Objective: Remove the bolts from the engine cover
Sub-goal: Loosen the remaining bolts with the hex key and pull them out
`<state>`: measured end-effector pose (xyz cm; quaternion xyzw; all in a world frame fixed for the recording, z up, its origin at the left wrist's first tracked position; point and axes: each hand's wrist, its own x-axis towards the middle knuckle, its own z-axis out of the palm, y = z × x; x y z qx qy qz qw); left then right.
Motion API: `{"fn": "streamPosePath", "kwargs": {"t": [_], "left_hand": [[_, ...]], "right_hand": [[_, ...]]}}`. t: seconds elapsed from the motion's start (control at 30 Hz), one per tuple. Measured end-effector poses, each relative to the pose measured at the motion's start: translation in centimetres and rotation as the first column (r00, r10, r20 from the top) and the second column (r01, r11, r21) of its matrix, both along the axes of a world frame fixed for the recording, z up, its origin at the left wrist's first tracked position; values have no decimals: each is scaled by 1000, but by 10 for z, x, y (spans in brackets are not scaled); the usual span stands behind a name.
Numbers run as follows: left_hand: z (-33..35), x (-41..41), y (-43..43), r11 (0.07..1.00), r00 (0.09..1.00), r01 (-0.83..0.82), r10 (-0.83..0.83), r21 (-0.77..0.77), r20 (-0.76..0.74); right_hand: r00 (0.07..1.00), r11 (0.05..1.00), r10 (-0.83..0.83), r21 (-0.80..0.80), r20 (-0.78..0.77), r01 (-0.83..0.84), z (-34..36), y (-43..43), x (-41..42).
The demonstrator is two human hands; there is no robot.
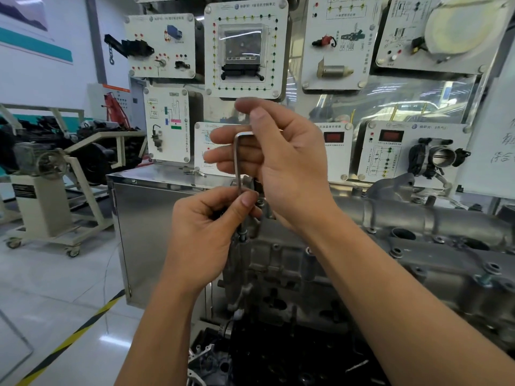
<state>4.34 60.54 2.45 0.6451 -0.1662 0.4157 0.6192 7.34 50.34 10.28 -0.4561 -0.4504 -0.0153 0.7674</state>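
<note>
The person's right hand (281, 160) is gripping the short bent end of an L-shaped hex key (237, 162), fingers curled around it, while the left hand (206, 232) is pinching the long upright shaft lower down between thumb and fingertips. The key's lower tip is sitting in a bolt (243, 235) at the left end of the grey metal engine cover (434, 263), just under the left thumb. Display boards (246, 48) are hanging on the wall behind.
</note>
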Motion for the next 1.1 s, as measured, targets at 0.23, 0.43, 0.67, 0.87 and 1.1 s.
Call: {"fn": "streamPosePath", "kwargs": {"t": [0.23, 0.43, 0.67, 0.87, 1.1], "left_hand": [[-3, 3, 6, 997, 997, 71, -71, -2, 19], [-3, 6, 5, 993, 996, 88, -87, -75, 27], [0, 5, 3, 993, 998, 52, -47, -105, 47], [1, 7, 3, 995, 999, -48, 50, -83, 20], [8, -7, 8, 990, 991, 127, -124, 65, -51]], "right_hand": [[976, 984, -3, -173, -217, -35, -1, 8, 7], [993, 986, 83, -136, -83, -94, -4, 6, 0], [955, 948, -214, -193, 205, 254, -13, -9, 1], [826, 809, -450, -237, 341, 538, -25, -22, 6], [816, 773, -386, -333, 430, 540, -20, -30, 11]]}}
